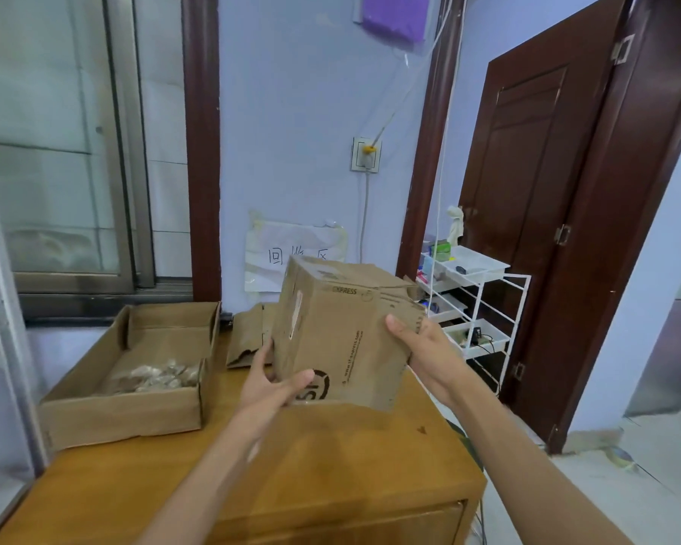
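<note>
Left hand (270,381), right hand (421,348) grip one box (331,328).

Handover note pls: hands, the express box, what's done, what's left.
Hands: left hand grips the cardboard express box at its lower left corner; right hand grips its right edge.
Box is tilted, held over the wooden cabinet.
Open shallow carton with crumpled filler sits to its left, torn cardboard piece behind.
Done: box in hand.
Left: set it down, place unclear.

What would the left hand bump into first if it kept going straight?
The left hand grips the cardboard box. Beyond it, the torn cardboard piece lying behind probably comes first, then the wall, though depth is unclear.
</note>
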Action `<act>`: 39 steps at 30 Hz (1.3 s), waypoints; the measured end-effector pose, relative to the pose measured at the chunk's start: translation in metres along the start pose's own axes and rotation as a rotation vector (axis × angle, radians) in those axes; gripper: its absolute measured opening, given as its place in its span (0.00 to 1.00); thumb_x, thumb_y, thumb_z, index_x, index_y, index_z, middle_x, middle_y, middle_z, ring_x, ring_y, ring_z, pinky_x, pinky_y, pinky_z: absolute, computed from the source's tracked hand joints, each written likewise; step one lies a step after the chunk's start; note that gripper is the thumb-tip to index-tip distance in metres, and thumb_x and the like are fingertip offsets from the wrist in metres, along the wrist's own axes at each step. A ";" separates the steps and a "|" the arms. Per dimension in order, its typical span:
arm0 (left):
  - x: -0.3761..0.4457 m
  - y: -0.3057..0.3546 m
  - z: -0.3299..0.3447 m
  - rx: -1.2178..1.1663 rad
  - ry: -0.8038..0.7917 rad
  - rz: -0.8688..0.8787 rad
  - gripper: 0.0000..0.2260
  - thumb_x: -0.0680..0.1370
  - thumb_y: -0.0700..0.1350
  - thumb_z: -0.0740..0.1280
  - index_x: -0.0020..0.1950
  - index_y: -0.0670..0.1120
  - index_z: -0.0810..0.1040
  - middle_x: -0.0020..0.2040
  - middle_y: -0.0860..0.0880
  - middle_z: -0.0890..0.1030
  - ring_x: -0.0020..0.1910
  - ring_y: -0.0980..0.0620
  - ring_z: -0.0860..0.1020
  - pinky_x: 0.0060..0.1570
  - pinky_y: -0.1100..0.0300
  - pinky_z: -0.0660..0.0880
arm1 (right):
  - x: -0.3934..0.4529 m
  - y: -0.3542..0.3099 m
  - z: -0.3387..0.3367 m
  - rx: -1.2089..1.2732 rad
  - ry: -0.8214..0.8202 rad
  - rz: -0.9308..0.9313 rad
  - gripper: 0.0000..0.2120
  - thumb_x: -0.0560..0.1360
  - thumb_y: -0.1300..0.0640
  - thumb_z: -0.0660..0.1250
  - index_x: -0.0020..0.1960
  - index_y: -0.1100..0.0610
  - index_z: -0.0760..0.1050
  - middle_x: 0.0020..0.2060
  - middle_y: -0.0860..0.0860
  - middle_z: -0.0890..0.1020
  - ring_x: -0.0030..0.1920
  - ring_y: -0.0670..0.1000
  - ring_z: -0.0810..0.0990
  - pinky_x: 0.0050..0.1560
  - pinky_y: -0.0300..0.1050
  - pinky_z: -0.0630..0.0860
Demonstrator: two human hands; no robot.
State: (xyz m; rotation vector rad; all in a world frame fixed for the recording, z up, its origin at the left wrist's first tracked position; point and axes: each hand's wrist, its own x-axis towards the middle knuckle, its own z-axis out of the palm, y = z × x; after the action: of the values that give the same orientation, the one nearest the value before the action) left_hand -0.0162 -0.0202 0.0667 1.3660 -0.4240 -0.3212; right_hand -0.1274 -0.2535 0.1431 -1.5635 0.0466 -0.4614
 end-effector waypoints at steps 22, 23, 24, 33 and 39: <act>-0.029 0.042 -0.020 1.029 0.182 0.529 0.42 0.69 0.68 0.74 0.80 0.64 0.61 0.75 0.65 0.68 0.75 0.59 0.66 0.74 0.66 0.54 | -0.032 0.066 0.072 0.016 0.135 0.236 0.28 0.79 0.28 0.53 0.73 0.37 0.74 0.72 0.43 0.75 0.73 0.48 0.71 0.77 0.55 0.65; -0.028 0.037 -0.020 1.063 0.147 0.571 0.38 0.70 0.71 0.70 0.78 0.63 0.67 0.74 0.67 0.67 0.75 0.63 0.63 0.71 0.70 0.48 | -0.036 0.071 0.075 -0.022 0.107 0.269 0.26 0.82 0.30 0.52 0.73 0.39 0.74 0.71 0.43 0.75 0.72 0.48 0.71 0.76 0.53 0.65; -0.025 0.033 -0.019 1.088 0.098 0.605 0.36 0.71 0.73 0.67 0.77 0.62 0.70 0.74 0.68 0.66 0.75 0.65 0.61 0.72 0.70 0.48 | -0.041 0.075 0.076 -0.092 0.089 0.283 0.23 0.84 0.34 0.52 0.72 0.41 0.73 0.69 0.42 0.75 0.69 0.46 0.72 0.72 0.48 0.68; -0.010 0.034 0.020 1.459 -0.142 0.510 0.36 0.75 0.73 0.62 0.81 0.66 0.57 0.81 0.59 0.63 0.79 0.53 0.60 0.78 0.51 0.58 | -0.040 0.066 0.036 -0.387 0.174 0.153 0.12 0.87 0.49 0.58 0.63 0.46 0.80 0.56 0.42 0.84 0.58 0.43 0.83 0.53 0.43 0.82; 0.001 0.033 0.053 1.548 -0.165 0.454 0.42 0.71 0.76 0.65 0.81 0.59 0.63 0.81 0.62 0.61 0.81 0.55 0.59 0.78 0.51 0.58 | -0.024 0.032 -0.003 -0.859 0.023 0.089 0.17 0.78 0.35 0.69 0.57 0.47 0.81 0.48 0.44 0.86 0.40 0.43 0.86 0.39 0.46 0.83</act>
State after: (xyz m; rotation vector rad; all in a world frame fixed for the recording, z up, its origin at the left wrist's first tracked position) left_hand -0.0408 -0.0615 0.1071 2.6481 -1.2327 0.4079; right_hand -0.1422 -0.2507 0.1059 -2.3831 0.3705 -0.4070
